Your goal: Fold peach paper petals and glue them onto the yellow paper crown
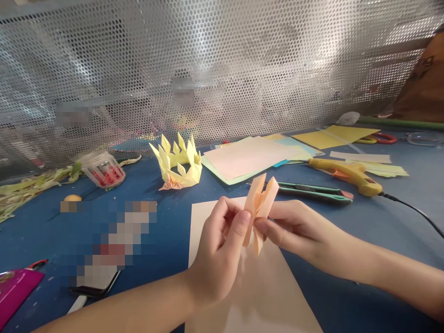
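Between my two hands is a small folded piece of peach paper (261, 200), with strips that stand up at the top and spread apart at the bottom. My left hand (224, 245) pinches its left side between thumb and fingers. On the other side, my right hand (294, 229) grips it near the middle, the fingertips partly behind the paper. Below the hands lies a large sheet of pale paper (249, 286). A yellow folded-paper crown (180, 169) with pointed tips and a peach piece at its front base stands beyond my left hand.
Behind my right hand lie a teal-and-black utility knife (315, 190) and a yellow glue gun (347, 173) with a cord. Stacked paper sheets (249, 155) are at the back. To the left are a clear jar (103, 169) and a phone (100, 282). A perforated metal screen (222, 60) rises behind.
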A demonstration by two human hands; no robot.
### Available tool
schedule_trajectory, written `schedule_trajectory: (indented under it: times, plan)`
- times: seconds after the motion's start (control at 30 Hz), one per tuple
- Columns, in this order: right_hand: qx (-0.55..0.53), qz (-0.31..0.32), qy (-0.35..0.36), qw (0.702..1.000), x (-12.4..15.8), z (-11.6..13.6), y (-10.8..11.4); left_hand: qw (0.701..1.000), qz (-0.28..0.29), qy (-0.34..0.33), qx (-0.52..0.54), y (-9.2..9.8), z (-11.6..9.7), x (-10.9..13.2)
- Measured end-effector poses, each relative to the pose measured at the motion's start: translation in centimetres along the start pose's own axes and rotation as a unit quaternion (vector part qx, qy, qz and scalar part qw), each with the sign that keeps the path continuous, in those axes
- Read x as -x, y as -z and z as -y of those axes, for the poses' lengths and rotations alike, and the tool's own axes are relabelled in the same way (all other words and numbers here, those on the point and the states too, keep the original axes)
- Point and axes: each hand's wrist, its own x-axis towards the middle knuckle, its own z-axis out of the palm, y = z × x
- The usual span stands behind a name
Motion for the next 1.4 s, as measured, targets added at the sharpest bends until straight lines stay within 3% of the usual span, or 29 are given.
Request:
schedule_trajectory:
  times: [0.2, 0.43, 0.6, 0.87, 1.2, 1.3, 1.4]
  plan:
    - [-0.016, -0.026, -0.004, 1.0, -0.11, 0.02, -0.37, 0.999, 0.038, 0.024, 0.03, 0.02, 0.04, -0.07]
    - [-0.03, -0.019, 0.009, 0.999, -0.24, 0.01, -0.37, 1.0, -0.019, -0.02, -0.005, 0.02, -0.31, -0.14]
    - [-0.01, -0.024, 0.034, 0.999, -0.39, -0.57, -0.19, 1.0, -0.014, -0.002, -0.021, 0.07, -0.37, -0.31]
    - [0.014, -0.025, 0.045, 0.999, -0.75, -0.53, -0.25, 0.998, -0.029, -0.05, -0.027, 0.02, -0.17, -0.47]
    - [0.06, -0.008, 0.054, 0.997, -0.72, -0.09, 0.25, 0.998, -0.037, -0.021, -0.049, 0.09, -0.14, -0.64]
    - [0.075, -0.023, 0.038, 0.996, -0.76, -0.11, 0.23, 0.996, -0.053, -0.004, -0.065, 0.16, -0.05, -0.73]
    - [0.061, -0.109, 0.04, 0.991, -0.77, -0.23, 0.26, 0.995, -0.074, 0.018, -0.068, 0.23, -0.04, -0.76]
